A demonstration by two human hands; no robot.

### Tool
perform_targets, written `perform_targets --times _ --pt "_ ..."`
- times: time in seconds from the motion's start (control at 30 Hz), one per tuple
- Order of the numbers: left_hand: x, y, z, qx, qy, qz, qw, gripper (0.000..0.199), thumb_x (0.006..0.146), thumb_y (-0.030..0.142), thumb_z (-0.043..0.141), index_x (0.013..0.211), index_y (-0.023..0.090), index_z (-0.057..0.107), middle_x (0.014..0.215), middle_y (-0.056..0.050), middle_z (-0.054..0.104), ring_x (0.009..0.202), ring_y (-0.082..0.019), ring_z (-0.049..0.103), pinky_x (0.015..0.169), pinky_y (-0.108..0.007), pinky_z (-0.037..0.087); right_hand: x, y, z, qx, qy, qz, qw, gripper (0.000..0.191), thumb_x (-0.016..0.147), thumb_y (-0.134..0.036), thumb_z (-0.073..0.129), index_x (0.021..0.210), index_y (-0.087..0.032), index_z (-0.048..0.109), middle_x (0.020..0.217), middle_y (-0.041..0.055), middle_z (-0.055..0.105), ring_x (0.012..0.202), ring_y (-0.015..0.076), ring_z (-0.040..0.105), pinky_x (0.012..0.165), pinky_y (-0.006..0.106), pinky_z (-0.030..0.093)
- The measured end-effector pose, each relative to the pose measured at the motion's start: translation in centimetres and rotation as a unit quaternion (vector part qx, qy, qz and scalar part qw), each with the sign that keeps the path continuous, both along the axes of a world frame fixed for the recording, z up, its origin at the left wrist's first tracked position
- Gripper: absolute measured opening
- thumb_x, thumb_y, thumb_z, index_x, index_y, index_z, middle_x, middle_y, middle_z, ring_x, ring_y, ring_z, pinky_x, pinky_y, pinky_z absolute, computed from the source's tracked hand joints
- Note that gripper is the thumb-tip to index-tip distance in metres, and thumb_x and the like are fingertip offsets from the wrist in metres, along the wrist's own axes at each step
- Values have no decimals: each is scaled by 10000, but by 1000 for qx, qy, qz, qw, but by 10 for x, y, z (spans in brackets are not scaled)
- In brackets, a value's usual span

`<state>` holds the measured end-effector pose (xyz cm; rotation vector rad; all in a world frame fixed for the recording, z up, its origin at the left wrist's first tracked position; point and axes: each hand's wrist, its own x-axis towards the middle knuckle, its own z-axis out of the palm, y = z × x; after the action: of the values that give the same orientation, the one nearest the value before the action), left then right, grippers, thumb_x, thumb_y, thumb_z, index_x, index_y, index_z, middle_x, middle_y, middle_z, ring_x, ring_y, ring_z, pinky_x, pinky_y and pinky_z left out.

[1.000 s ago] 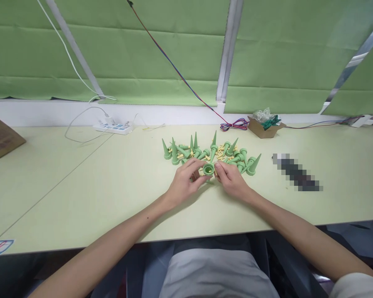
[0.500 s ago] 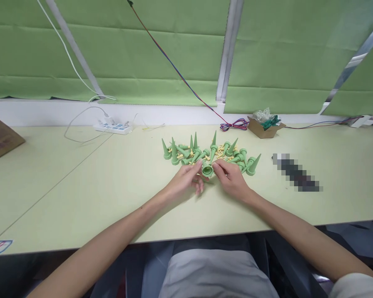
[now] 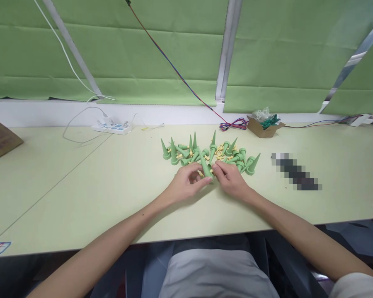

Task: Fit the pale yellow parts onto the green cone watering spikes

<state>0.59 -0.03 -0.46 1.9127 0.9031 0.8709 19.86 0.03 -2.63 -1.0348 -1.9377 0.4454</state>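
Observation:
My left hand point(image 3: 189, 181) grips a green cone-shaped piece point(image 3: 204, 164), its narrow tip pointing up and away and its wide base near my thumb. Close by on the right, my right hand point(image 3: 228, 176) is pinched at the side of that base; a small yellowish bit shows at its fingertips, too small to make out fully. Just beyond both hands lie several more green cones, some upright like the one at the left point(image 3: 173, 153) and the one at the right point(image 3: 253, 164), others on their sides, with small yellow pieces point(image 3: 220, 151) among them.
On the pale table point(image 3: 112, 198) a small cardboard box point(image 3: 262, 130) with plastic and green material stands at the back, beside coiled wire point(image 3: 234, 124). A power strip point(image 3: 113, 127) is at the back left, a brown object point(image 3: 1, 140) far left, a blurred dark item point(image 3: 296, 173) right.
The held cone has turned from its open base facing me to its tip pointing up. My left hand has rolled over, its thumb now near the base. My right hand has barely moved.

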Motion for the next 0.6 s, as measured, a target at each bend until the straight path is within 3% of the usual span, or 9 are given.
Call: perform_targets --times 0.07,0.17,0.33,0.6 --pt "1 1 -3 85 25 31 996 303 848 450 665 806 164 574 764 -15 528 634 -127 536 566 -248 456 0 0 0 -8 -3 0 1000 386 1027 -352 357 668 -220 306 556 -43 358 509 122 327 538 284 268" --pt "1 3 -8 150 37 31 988 270 864 420 652 827 161 585 812 -18 520 655 -118 528 568 -234 471 -1 0 1 -26 -3 -1 1000 398 1032 -365 340 664 -217 319 558 -38 375 514 124 350 544 283 281" --pt "-1 4 -13 198 25 27 980 223 881 361 650 826 154 588 892 -40 555 662 -102 536 546 -213 489 -2 -1 3 -43 -6 1 999 412 1030 -369 338 649 -212 342 556 -35 394 519 121 375 559 281 292" --pt "-1 5 -16 233 12 36 972 151 906 247 615 1040 179 631 1039 -71 583 704 -102 574 541 -194 496 -4 0 1 -65 42 4 997 425 1027 -416 354 657 -208 368 581 -34 405 541 118 377 559 273 303"
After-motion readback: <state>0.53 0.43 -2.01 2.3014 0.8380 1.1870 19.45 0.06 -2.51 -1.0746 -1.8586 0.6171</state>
